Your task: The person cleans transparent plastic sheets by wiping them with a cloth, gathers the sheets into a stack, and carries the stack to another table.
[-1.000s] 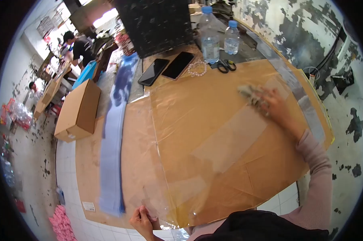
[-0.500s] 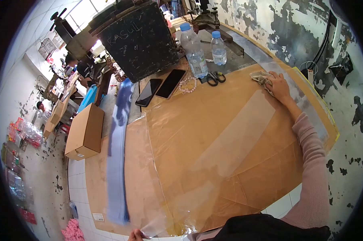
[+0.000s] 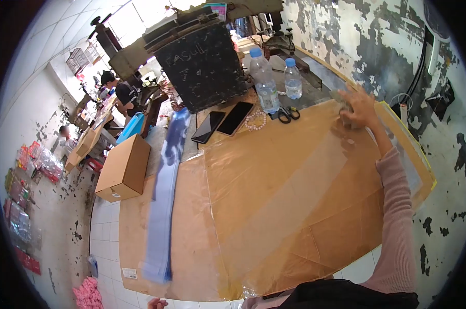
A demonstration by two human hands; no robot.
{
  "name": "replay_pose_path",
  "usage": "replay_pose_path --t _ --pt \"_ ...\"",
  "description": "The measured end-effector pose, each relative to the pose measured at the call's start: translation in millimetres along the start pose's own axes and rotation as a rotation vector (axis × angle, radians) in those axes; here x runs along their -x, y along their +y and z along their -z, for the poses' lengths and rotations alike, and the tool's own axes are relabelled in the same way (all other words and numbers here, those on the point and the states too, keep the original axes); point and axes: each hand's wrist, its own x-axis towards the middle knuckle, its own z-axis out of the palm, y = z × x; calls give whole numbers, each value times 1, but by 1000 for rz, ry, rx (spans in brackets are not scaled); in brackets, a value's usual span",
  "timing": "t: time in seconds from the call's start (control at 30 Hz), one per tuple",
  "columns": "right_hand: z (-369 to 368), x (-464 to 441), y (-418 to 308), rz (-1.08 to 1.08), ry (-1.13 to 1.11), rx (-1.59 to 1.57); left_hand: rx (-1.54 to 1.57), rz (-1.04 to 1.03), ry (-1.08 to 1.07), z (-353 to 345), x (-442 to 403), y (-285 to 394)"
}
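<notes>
A translucent pale strip (image 3: 289, 201) runs diagonally over the brown sheet (image 3: 264, 159) that covers the table. My right hand (image 3: 360, 109) is at the strip's far upper end, its fingers curled round a crumpled greyish cloth (image 3: 342, 99) that is partly hidden and blurred. At the bottom edge of the view, only the fingertips of my left hand (image 3: 157, 303) show, just off the table's near edge; what they hold, if anything, cannot be made out. Left of the brown sheet lies a stack of bluish plastic strips (image 3: 163, 216).
Two phones (image 3: 208, 127), a beaded bracelet (image 3: 255, 121), scissors (image 3: 288, 115) and two water bottles (image 3: 293, 80) stand or lie at the back. A cardboard box (image 3: 123, 167) sits at the left edge. Behind is a black machine (image 3: 202, 72); people work far left.
My right hand has moved with the cloth up along the strip to its far end. My left hand has shifted down and left, mostly out of view. The camera view has tilted.
</notes>
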Motion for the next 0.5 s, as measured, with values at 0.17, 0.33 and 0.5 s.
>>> replay_pose_path --t 0.17,0.33,0.5 --pt "17 14 -57 700 -369 -482 23 -189 113 20 -14 4" --pt "16 16 -64 525 -564 -337 123 -338 326 29 -17 19" --pt "33 -19 -43 337 371 -328 83 -592 394 13 -19 17"
